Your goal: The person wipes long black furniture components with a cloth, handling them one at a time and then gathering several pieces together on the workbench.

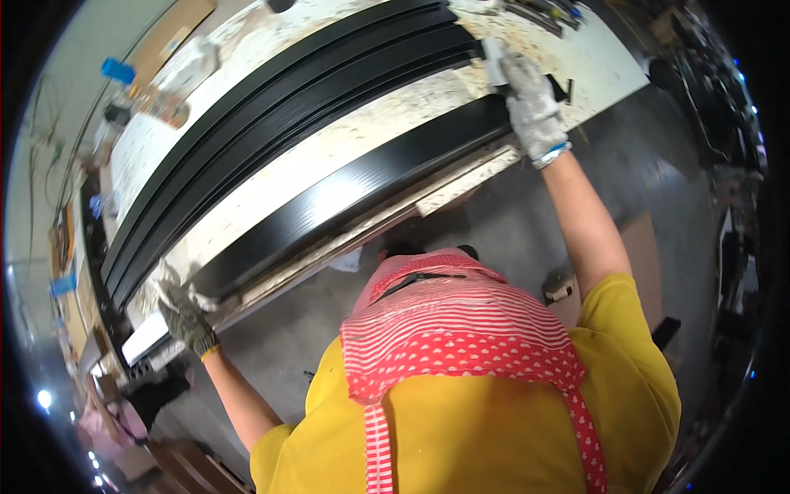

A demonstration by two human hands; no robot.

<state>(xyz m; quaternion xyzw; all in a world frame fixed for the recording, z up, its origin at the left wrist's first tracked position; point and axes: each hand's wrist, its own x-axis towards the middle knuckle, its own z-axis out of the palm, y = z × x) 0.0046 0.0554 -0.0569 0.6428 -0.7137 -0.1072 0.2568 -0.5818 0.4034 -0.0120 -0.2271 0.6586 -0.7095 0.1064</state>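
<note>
A long, glossy black strip (337, 189) lies along the near side of the white workbench. At its left end is my left hand (189, 319) in a dark, dirty glove with pale fingers. Thumb and fingers are spread to either side of that end and seem to hold it; the fingertips are blurred. My right hand (535, 107), in a grey-white glove, is at the strip's right end. Its fingers close on a small flat white piece (494, 62), whose kind I cannot make out. Farther back lie several long black grooved strips (288, 107), side by side.
Dark specks and scraps litter the bench top (605, 70). Tools (539, 15) lie at the far right, with a blue-capped bottle (119, 72) at the far left. A pale board (469, 179) runs along the near edge. Another person (115, 420) is at lower left.
</note>
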